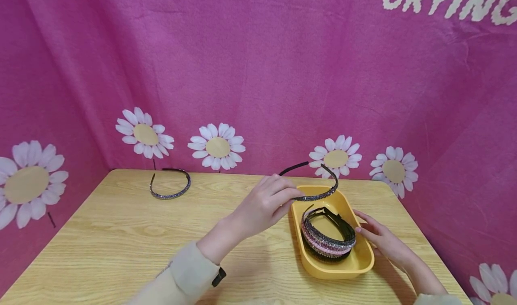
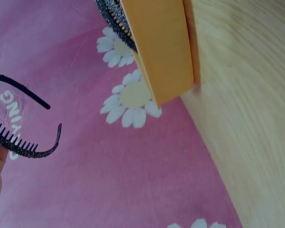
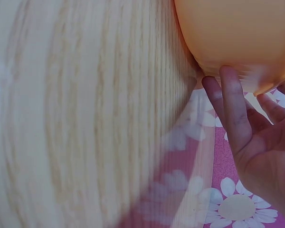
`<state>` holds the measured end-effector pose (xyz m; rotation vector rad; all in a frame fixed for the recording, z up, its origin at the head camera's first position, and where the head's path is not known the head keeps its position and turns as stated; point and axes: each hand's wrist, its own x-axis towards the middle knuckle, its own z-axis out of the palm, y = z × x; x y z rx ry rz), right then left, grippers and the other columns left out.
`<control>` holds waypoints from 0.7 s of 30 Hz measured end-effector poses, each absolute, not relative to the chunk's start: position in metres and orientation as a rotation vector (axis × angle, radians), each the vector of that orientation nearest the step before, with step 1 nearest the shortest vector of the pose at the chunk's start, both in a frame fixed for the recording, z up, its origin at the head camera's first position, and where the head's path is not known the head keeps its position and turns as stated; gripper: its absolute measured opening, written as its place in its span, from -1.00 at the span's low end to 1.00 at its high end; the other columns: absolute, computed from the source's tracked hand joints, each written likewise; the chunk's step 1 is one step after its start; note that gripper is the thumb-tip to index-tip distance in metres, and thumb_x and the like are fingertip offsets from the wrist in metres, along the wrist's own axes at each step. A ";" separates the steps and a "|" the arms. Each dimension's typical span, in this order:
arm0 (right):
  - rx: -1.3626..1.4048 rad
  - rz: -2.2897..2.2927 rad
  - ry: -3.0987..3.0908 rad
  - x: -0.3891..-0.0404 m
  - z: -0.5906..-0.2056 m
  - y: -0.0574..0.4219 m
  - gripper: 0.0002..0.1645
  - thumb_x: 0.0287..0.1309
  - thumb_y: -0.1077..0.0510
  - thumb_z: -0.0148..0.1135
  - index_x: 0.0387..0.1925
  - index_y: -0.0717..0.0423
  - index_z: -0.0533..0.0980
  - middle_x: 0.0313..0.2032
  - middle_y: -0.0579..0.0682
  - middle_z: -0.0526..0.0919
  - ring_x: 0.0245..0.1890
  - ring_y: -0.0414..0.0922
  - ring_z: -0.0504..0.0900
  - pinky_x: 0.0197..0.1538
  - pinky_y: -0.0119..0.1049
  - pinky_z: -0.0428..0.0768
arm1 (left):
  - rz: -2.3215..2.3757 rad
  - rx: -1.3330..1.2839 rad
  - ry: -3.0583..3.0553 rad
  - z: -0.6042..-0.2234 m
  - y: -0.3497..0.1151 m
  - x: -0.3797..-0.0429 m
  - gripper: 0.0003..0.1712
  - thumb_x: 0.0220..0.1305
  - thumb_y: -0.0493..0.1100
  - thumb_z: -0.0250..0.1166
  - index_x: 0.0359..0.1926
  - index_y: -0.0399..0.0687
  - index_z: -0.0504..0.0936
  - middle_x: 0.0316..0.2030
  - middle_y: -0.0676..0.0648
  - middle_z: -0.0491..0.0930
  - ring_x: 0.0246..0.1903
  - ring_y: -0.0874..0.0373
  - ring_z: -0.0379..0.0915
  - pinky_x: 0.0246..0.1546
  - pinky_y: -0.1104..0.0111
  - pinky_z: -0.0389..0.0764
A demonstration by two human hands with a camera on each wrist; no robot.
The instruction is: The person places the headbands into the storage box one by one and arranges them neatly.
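My left hand (image 1: 268, 201) pinches a dark glittery headband (image 1: 331, 191) above the far end of a yellow plastic tub (image 1: 365, 267). In the left wrist view, comb teeth line the inner side of this headband (image 2: 26, 152), and only part of the hand shows. Inside the tub lies a stack of several headbands (image 1: 323, 244), black, grey and pink with sparkles. My right hand (image 1: 381, 237) rests against the tub's right side; the right wrist view shows its fingers (image 3: 235, 104) loosely extended along the outer wall.
Another sparkly grey headband (image 1: 169, 196) lies toward the back left of the wooden table (image 1: 133, 246). Behind and beside the table hangs a pink cloth (image 1: 258, 71) printed with white daisies and lettering.
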<state>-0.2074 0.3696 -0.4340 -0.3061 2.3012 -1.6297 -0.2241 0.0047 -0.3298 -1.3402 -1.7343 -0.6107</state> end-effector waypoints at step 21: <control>-0.212 -1.605 2.350 -0.208 -0.432 0.366 -0.20 0.40 0.04 -0.07 0.45 0.19 -0.19 0.24 0.55 0.11 -0.09 -0.24 0.56 -0.09 -0.11 0.63 | -0.562 -1.434 -1.838 -0.350 0.054 -0.233 -0.74 0.18 -0.29 0.27 -0.09 -0.01 0.66 -0.20 0.08 0.60 -0.15 0.26 0.43 -0.06 0.55 0.39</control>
